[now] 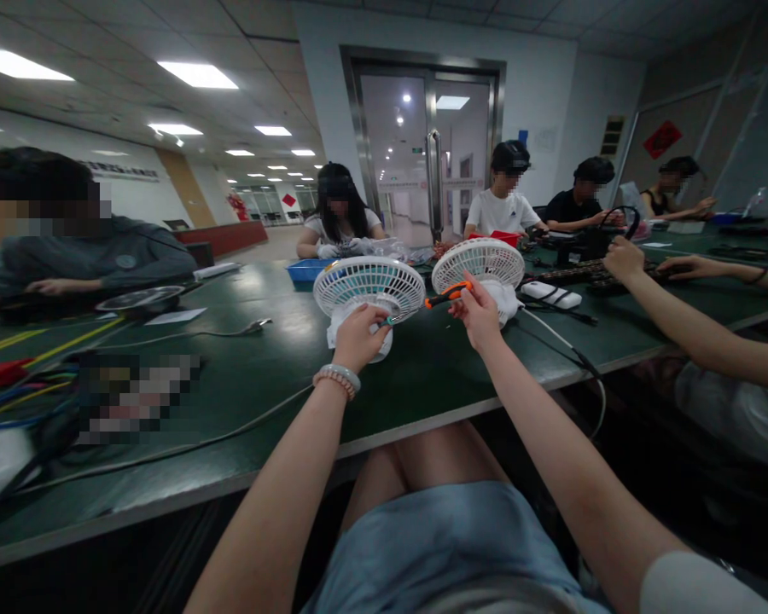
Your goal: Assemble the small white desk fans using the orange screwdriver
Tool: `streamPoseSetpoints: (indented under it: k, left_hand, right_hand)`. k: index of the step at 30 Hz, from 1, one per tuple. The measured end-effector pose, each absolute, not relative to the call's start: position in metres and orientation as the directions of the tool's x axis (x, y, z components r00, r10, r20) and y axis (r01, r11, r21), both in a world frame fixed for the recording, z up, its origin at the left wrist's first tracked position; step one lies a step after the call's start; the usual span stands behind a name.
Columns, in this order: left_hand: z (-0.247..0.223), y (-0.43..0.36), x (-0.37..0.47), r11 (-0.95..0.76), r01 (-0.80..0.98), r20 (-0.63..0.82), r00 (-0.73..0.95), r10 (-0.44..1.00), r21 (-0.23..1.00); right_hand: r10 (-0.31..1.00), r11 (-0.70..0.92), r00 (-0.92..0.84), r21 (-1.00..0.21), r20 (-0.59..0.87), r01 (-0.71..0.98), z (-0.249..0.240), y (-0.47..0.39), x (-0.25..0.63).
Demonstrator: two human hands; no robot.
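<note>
My left hand [360, 334], with a bracelet at the wrist, is closed in a pinch in front of the left white fan [369, 286]. A small piece with a teal and metallic tip [387, 322] shows at its fingertips; its kind is too small to tell. In my right hand [480, 314] is an orange and black screwdriver [446, 295], gripped between thumb and fingers and pointing left. Right behind that hand stands a second white fan [480, 260]. Both fans have round slotted grilles. My fingers partly cover their bases.
A blue tray [299, 271] and red bin [505, 240] stand beyond the fans on the green table [243, 409]. A white power strip [551, 295] and cables lie rightward. Wires [26, 384] crowd the left. A co-worker's arms [697, 328] reach in from the right; several people sit around.
</note>
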State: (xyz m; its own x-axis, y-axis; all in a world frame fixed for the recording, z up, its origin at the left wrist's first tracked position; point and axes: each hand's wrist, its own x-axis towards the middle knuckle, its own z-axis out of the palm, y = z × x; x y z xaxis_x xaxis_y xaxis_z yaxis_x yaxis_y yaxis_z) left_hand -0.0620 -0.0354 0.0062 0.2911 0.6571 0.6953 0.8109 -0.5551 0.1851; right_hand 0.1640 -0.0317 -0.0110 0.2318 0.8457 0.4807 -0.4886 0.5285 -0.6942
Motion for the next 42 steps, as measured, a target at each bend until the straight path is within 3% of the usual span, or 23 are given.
streamPoseSetpoints:
  k: [6, 15, 23, 30, 36, 42]
  left_hand:
    - [0.006, -0.0356, -0.0615, -0.535, 0.821, 0.685, 0.273, 0.675, 0.201]
    - [0.0086, -0.0382, -0.0604, -0.539, 0.819, 0.672, 0.288, 0.682, 0.197]
    - [0.009, -0.039, -0.0598, -0.532, 0.823, 0.669, 0.282, 0.688, 0.2]
    - [0.0073, -0.0367, -0.061, -0.54, 0.813, 0.666, 0.281, 0.691, 0.217]
    - [0.0071, -0.0367, -0.0616, -0.532, 0.821, 0.666, 0.28, 0.692, 0.207]
    - [0.0068, -0.0374, -0.0608, -0.531, 0.823, 0.679, 0.274, 0.681, 0.2]
  right_hand:
    - [0.833, 0.553, 0.267, -0.722, 0.484, -0.415, -0.0118, -0.0305, 0.1644]
    - [0.829, 0.559, 0.267, -0.705, 0.492, -0.437, -0.0131, -0.0286, 0.1633]
    - [0.82, 0.566, 0.312, -0.757, 0.479, -0.325, -0.0165, -0.0235, 0.1656]
    - [0.829, 0.558, 0.272, -0.698, 0.488, -0.448, -0.0163, -0.0255, 0.1626]
    - [0.77, 0.637, 0.335, -0.678, 0.543, -0.366, -0.0135, -0.0286, 0.1635]
    - [0.794, 0.606, 0.286, -0.658, 0.536, -0.447, -0.0127, -0.0296, 0.1643]
